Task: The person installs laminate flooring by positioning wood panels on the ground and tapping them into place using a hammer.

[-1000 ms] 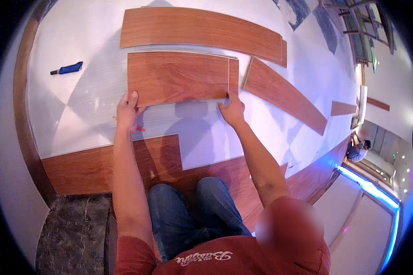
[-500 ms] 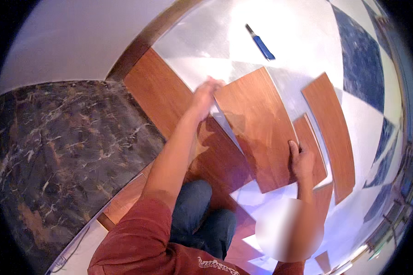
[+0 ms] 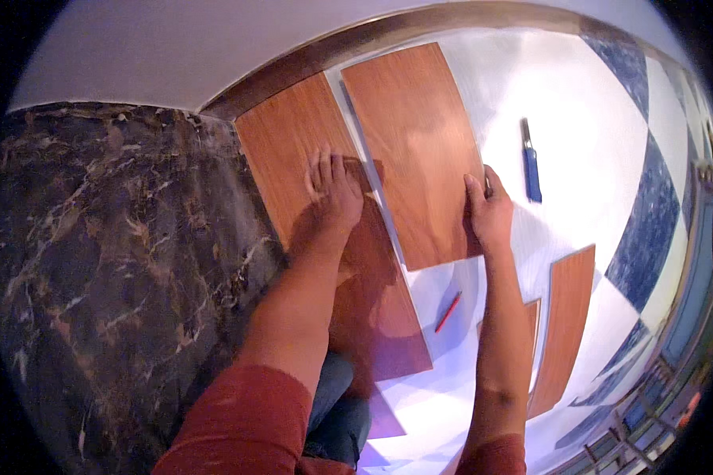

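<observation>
A short wood-look plank [image 3: 410, 134] lies just right of a row of fitted planks [image 3: 273, 131], with a narrow pale gap between them. My right hand [image 3: 487, 206] grips the short plank's right edge, thumb on top and fingers curled round the side. My left hand [image 3: 333, 186] rests on the fitted planks beside the gap, fingers spread and slightly bent, not holding the plank. A blue utility knife [image 3: 531, 170] lies to the right on the pale checkered floor. A red pencil [image 3: 448, 311] lies below the short plank.
A skirting board [image 3: 285, 59] runs along the wall at the top. Dark marbled stone [image 3: 111, 253] fills the left side. More loose planks [image 3: 566, 317] lie at the lower right, with metal framework [image 3: 642, 427] along the far right edge.
My view has swung toward the wall and stone. The short plank has moved up against the skirting beside the fitted row. My left hand has left its edge and now rests on the fitted planks.
</observation>
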Available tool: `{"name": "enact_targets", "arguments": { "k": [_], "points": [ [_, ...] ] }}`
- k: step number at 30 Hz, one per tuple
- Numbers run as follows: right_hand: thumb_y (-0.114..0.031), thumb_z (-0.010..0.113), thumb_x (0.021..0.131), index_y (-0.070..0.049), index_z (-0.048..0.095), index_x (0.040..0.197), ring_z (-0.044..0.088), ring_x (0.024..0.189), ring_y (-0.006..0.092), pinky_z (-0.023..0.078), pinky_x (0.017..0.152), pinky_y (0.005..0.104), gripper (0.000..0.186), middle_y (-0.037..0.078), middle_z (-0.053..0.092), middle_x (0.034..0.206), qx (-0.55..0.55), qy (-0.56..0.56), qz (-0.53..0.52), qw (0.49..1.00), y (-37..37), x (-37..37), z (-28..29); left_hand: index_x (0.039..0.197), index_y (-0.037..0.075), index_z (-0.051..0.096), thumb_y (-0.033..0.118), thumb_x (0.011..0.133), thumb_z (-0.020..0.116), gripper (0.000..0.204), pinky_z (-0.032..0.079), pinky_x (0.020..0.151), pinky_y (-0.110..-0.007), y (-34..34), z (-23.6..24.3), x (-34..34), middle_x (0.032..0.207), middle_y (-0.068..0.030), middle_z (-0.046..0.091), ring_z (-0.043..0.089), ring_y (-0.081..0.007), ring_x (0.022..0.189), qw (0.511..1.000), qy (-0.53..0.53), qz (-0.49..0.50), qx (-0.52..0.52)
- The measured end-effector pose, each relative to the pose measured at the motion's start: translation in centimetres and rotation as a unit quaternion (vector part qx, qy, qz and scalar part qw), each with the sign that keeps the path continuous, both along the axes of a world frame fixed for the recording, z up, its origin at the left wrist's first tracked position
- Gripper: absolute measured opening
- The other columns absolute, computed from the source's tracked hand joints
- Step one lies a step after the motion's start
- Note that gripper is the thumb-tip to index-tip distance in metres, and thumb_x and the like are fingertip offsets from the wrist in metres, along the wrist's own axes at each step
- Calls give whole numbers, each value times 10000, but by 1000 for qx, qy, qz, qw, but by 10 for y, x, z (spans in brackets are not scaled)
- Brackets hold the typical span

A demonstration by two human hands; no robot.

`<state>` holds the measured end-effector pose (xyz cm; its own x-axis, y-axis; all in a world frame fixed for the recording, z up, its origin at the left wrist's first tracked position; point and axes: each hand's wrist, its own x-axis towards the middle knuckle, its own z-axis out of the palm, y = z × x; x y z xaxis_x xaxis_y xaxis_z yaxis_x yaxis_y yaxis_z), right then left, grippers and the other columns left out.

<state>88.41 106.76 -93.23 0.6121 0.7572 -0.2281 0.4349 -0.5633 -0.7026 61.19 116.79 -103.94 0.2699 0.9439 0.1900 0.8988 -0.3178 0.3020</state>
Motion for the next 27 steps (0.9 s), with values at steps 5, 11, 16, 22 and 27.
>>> {"name": "enact_targets", "arguments": {
  "k": [5,11,16,22,27],
  "points": [
    [-417,678,1013,-37,658,1362,721,1095,427,567,922,434,516,247,740,1186,-30,14,14,999,49,-15,-31,1470,10,523,170,929,575,567,218,1252,-581,5,13,2,1634,-187,403,317,-402,1544,998,19,15,-49],
    [-392,704,1013,25,629,1394,717,1169,365,544,982,402,570,281,712,1264,-38,22,5,999,57,-18,-41,1471,10,519,201,916,591,591,221,1253,-590,6,11,1,1626,-196,410,329,-403,1534,999,4,15,-43],
    [-434,670,1027,-2,616,1418,691,1214,389,539,994,414,586,260,715,1268,-99,-19,22,995,56,-18,-39,1495,12,490,256,926,627,635,224,1246,-604,6,18,1,1636,-205,395,330,-408,1533,998,-15,8,-56],
    [-493,637,1021,-132,602,1457,697,1107,465,561,933,486,567,288,719,1194,-129,-57,30,990,55,-21,-37,1510,1,463,382,919,705,744,217,1242,-607,3,23,3,1642,-209,382,303,-407,1546,997,-17,10,-77],
    [-491,611,1033,-145,586,1468,699,1067,476,568,886,503,557,273,728,1166,-114,-114,37,986,54,-29,-36,1516,-6,453,464,869,786,866,225,1230,-620,3,22,2,1632,-212,395,318,-411,1536,998,-24,0,-59]
  ]
}}
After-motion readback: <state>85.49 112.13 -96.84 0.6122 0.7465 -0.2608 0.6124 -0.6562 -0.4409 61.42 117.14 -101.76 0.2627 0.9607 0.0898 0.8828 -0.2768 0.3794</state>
